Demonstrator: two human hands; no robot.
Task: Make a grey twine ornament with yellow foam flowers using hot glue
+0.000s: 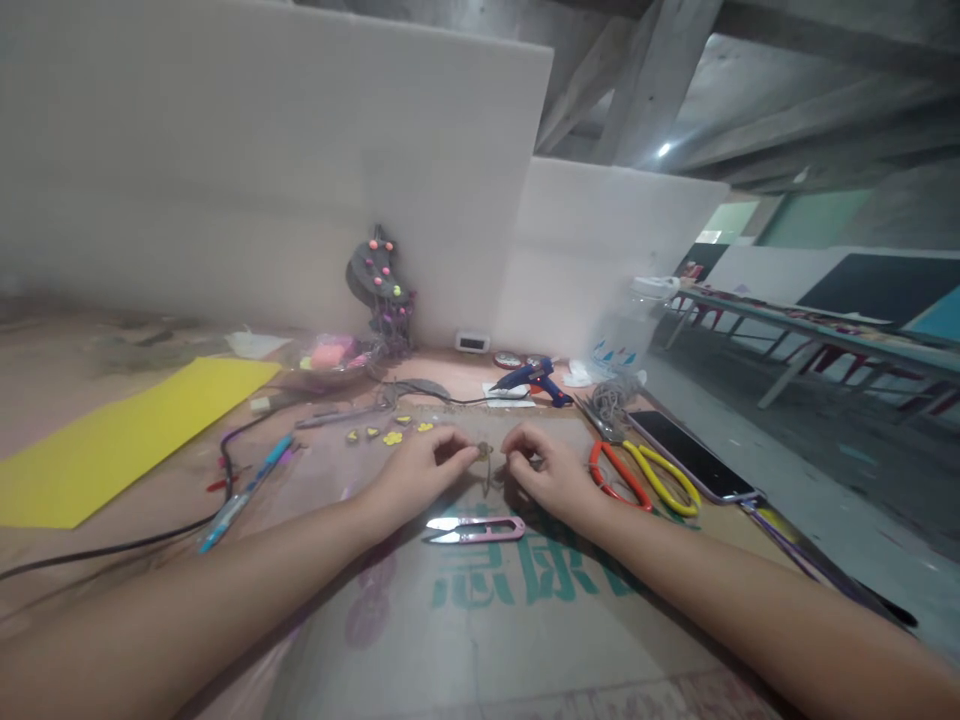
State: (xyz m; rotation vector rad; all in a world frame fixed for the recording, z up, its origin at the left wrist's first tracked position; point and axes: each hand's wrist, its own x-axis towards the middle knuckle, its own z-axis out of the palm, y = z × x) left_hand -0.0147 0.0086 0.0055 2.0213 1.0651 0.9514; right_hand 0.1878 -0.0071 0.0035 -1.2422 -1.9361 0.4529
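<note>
Over the cardboard sheet [375,640], my left hand [424,470] pinches a small brownish piece [485,452] between thumb and forefinger. A thin strand hangs below it; its exact kind is too small to tell. My right hand [547,470] is just to the right, thumb and forefinger pressed together; whatever lies between them is too small to make out. Pink-handled thread snips [480,530] lie on the cardboard just in front of both hands. Beyond my left hand lie yellow flower shapes [393,438] and several small yellow-and-dark pieces [373,432].
At right are scissors [643,478] with red and yellow handles, a phone [694,455] and grey yarn [615,395]. A blue glue gun [529,376] stands behind. A yellow sheet [142,435], a blue pen [247,492] and a black cable [112,548] lie left. A decorated grey crescent [367,275] stands at the back.
</note>
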